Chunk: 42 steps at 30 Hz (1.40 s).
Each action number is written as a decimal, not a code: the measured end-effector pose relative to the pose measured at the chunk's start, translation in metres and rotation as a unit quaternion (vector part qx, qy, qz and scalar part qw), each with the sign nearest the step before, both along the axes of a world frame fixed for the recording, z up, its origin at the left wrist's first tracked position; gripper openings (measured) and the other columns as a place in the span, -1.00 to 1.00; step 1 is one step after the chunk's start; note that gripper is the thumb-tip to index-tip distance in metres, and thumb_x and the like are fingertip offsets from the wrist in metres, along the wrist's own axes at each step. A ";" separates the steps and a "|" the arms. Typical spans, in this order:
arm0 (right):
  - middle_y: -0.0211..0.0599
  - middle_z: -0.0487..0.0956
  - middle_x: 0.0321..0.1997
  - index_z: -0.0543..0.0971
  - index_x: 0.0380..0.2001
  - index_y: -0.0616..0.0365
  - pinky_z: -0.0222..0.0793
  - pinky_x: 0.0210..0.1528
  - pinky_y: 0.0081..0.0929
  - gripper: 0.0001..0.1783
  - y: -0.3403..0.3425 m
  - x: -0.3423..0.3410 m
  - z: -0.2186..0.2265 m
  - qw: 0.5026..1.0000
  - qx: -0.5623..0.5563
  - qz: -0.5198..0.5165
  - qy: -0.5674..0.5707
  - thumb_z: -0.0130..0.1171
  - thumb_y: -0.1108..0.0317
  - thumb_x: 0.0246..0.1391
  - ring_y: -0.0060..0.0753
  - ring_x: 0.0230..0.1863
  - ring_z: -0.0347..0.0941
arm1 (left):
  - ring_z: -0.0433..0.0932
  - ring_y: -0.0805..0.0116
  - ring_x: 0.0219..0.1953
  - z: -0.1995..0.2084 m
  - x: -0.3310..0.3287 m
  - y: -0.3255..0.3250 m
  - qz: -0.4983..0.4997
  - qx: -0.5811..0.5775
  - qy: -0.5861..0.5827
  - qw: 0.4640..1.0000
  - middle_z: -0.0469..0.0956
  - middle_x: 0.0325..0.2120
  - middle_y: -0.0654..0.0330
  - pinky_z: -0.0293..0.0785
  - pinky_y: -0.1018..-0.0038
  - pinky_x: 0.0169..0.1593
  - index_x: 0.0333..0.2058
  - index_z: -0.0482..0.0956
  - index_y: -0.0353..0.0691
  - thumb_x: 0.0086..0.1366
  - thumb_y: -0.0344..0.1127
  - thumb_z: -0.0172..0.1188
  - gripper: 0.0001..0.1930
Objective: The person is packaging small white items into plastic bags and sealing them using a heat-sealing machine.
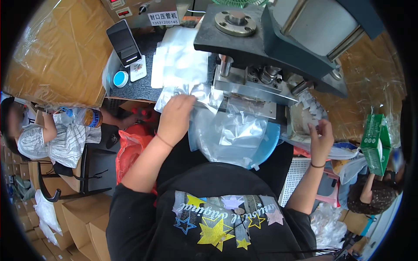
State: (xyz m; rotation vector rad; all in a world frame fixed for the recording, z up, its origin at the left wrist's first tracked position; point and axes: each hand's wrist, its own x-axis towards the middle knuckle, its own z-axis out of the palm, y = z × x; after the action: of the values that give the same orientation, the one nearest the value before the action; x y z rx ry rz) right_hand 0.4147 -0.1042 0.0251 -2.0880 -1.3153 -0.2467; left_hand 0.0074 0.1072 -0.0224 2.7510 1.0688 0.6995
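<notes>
My left hand [175, 116] is closed on the edge of a shiny silver foil pouch [201, 94] at the front of the table. Behind it lies a stack of flat foil pouches [180, 58]. To the right, under the press machine's [261, 85] metal bar, another foil pouch [244, 128] hangs down over a blue basin [271, 145] lined with clear plastic. My right hand [321, 141] is raised at the right, its fingertips curled together beside a tray of small whitish clear pieces [310, 108]. Whatever its fingers hold is too small to make out.
On the table's left stand a phone [125, 42] and a small jar with a blue top [120, 78]. Large cardboard boxes [56, 52] flank the table. A red plastic bag [130, 150] hangs by my left arm. Other people sit at far left [52, 135] and far right [374, 193].
</notes>
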 end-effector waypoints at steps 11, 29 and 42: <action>-0.20 0.68 -0.24 0.64 -0.36 0.27 0.44 -0.13 -0.47 -0.87 0.039 -0.117 0.045 0.892 -0.006 0.312 0.326 0.26 0.41 0.12 -0.37 -0.19 0.59 | 0.60 0.53 -0.39 0.034 0.051 -0.071 -0.061 -0.488 -0.192 0.849 0.68 -0.44 0.17 0.49 0.58 -0.26 -0.31 0.68 -0.32 0.23 -0.32 0.33 -0.83; -0.10 0.61 -0.16 0.47 0.08 0.14 0.48 -0.11 -0.34 -0.60 0.018 -0.035 0.037 0.990 -0.125 0.059 -0.006 0.18 0.29 0.20 -0.15 -0.18 0.58 | 0.64 0.23 -0.03 0.013 0.080 -0.087 -0.166 -0.826 -0.182 0.507 0.60 -0.01 0.03 0.58 0.43 -0.04 0.11 0.46 -0.36 0.39 -0.34 0.13 -0.63; -0.03 0.54 -0.07 0.53 -0.06 0.05 0.40 -0.02 -0.10 -0.71 0.030 0.034 -0.021 0.985 -0.147 0.017 -0.091 0.17 0.39 0.11 0.13 -0.02 0.46 | 0.62 0.39 -0.22 0.021 0.084 -0.030 -0.130 -0.794 -0.320 0.500 0.60 -0.15 0.16 0.54 0.51 -0.18 0.15 0.37 -0.30 0.33 -0.32 0.24 -0.54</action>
State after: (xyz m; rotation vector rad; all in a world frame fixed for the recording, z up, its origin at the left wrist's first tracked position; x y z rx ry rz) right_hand 0.4482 -0.0741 0.0042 -2.3301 -1.5745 -0.2449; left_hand 0.0909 0.0770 -0.0016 0.7933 0.4639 0.2461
